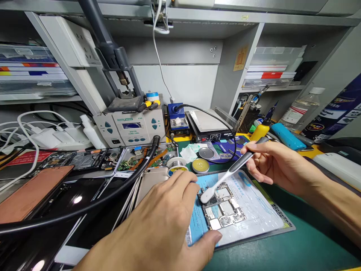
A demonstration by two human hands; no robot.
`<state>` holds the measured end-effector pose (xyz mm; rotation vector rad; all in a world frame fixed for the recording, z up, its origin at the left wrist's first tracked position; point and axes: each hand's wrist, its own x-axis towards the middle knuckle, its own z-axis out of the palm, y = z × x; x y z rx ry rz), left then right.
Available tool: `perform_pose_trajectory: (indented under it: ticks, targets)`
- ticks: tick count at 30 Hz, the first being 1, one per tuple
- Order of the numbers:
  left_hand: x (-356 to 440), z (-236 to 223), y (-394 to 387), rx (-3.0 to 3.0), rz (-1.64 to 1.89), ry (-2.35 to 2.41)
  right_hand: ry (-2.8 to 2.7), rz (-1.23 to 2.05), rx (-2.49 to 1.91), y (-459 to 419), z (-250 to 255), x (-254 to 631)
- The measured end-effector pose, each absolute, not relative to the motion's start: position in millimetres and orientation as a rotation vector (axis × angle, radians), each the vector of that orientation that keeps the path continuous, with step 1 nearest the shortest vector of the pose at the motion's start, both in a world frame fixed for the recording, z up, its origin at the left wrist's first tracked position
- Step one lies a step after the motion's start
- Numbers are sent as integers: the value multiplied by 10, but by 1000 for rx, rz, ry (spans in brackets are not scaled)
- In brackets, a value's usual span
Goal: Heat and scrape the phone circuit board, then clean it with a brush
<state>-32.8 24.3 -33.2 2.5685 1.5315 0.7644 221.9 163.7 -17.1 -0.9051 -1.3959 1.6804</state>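
My right hand [275,163] pinches the dark grey handle of a toothbrush [234,169]. The white brush head slants down onto a phone logic board [225,207], touching its upper left part. That bare board, with silver shields and dark chips, lies on a blue and white printed sheet [254,201] atop a flat pad. At the sheet's left side rests my left hand [166,214], thumb spread apart from bent fingers. Its thumb tip is by the board's lower corner; some fingertips are hidden, and nothing shows between thumb and fingers.
Behind the sheet sit an open flux tin [200,165] and a solder spool [177,165]. A black hose [113,203] crosses the left side over phone parts. A hot air station [131,126] and a heating plate [211,124] stand behind. At right are a yellow bottle [259,131] and a clear bottle [301,109].
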Motion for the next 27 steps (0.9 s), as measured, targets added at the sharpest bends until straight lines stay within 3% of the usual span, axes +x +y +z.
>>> perform_pose_trajectory:
  ticks: [27]
  targets:
    - [-333,-322,232,2571,752,1546,-1384,1599,-979,1672,-130,2226]
